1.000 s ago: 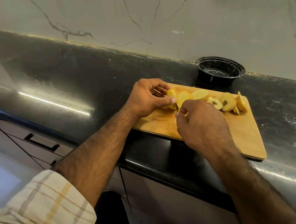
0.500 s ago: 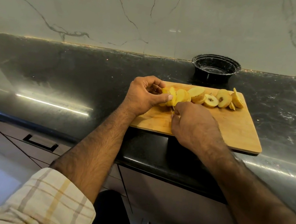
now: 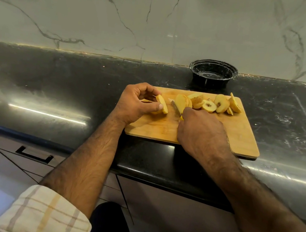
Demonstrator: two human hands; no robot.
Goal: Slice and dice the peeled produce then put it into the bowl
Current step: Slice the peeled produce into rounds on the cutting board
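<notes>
A wooden cutting board (image 3: pixel 239 135) lies on the black counter. My left hand (image 3: pixel 137 104) pinches the remaining piece of peeled yellow fruit (image 3: pixel 162 104) at the board's left end. My right hand (image 3: pixel 202 134) grips a small knife (image 3: pixel 176 109); its blade points up-left and rests on the board between that piece and a freshly cut slice (image 3: pixel 182 102). Several more slices (image 3: pixel 217 105), some showing the core, lie in a row along the board's far edge. A black bowl (image 3: pixel 213 71) stands behind the board against the wall; nothing shows inside it.
The black stone counter (image 3: pixel 55 83) stretches left and right of the board, backed by a white marbled wall (image 3: pixel 122 14). Drawers with a dark handle (image 3: pixel 34 155) sit below the counter's front edge.
The knife came down through the fruit, and my left hand pulled the remaining piece leftwards, opening a gap beside the new slice. The camera also shifted slightly.
</notes>
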